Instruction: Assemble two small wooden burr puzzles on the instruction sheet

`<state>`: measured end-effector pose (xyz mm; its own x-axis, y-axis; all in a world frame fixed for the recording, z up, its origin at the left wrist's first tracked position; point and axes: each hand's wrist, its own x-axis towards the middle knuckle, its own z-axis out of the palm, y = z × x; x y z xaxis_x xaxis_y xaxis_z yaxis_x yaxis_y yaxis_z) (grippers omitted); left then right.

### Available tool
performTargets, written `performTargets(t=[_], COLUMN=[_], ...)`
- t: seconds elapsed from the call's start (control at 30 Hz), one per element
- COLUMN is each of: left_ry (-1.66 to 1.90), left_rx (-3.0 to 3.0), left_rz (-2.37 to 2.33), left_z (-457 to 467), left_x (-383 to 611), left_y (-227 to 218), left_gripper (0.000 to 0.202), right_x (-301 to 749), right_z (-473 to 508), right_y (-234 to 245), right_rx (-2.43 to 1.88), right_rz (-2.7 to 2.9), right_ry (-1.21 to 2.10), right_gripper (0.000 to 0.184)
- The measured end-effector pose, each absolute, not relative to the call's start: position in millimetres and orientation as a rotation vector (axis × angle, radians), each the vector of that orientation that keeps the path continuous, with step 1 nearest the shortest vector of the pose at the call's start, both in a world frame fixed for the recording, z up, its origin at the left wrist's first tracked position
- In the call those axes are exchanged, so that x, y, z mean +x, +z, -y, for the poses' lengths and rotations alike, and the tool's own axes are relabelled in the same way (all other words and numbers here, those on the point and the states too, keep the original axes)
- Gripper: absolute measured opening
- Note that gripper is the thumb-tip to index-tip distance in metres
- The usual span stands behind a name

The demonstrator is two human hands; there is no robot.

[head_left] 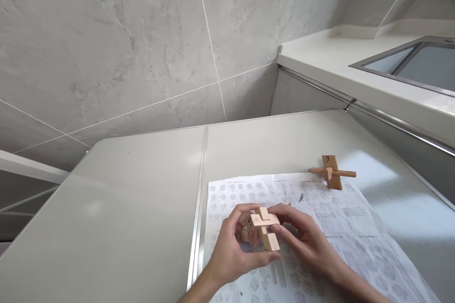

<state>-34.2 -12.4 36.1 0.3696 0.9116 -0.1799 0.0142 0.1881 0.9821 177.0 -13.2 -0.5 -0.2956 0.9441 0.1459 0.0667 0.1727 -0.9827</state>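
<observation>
Interlocking light wooden burr puzzle pieces (263,220) are held up over the paper sheet. One bar lies across the others and carries a dark handwritten mark at its left end. My left hand (229,248) curves round the pieces from the left, its thumb below and fingers above and behind. From the right, my right hand (307,234) pinches the end of the crossing bar between thumb and fingers. Another small wooden block (244,235) shows inside the curl of my left hand; whether it joins the rest I cannot tell.
Under my hands lies a creased sheet (232,194) printed with small puzzle diagrams. A darker wooden cross-shaped assembly (333,180) sits at its upper right edge. The pale folding table (142,208) has a metal seam. A white counter (320,54) with a sink stands right, by a tiled wall.
</observation>
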Motion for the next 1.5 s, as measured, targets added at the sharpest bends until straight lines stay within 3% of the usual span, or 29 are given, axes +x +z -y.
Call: performTargets(t=[0.17,1.2,1.5], left_ry=[0.792,0.805,0.796], left_rx=[1.188,1.351,1.360], left_rz=[-0.997,-1.040,-1.034], left_z=[12.0,12.9,12.5], left_x=[-32.9,-35.1,-35.4], left_y=[37.6,30.6,29.3], left_gripper=[0.069,0.069,0.069], right_x=[177.6,179.1,179.1], right_z=[14.6,17.0,16.2], right_y=[-3.0,-5.1,-3.0], right_rx=[-0.996,-1.074,-1.060], right_rz=[1.613,1.654,1.697], right_ry=[1.103,1.094,0.987], right_gripper=[0.014,0.019,0.012])
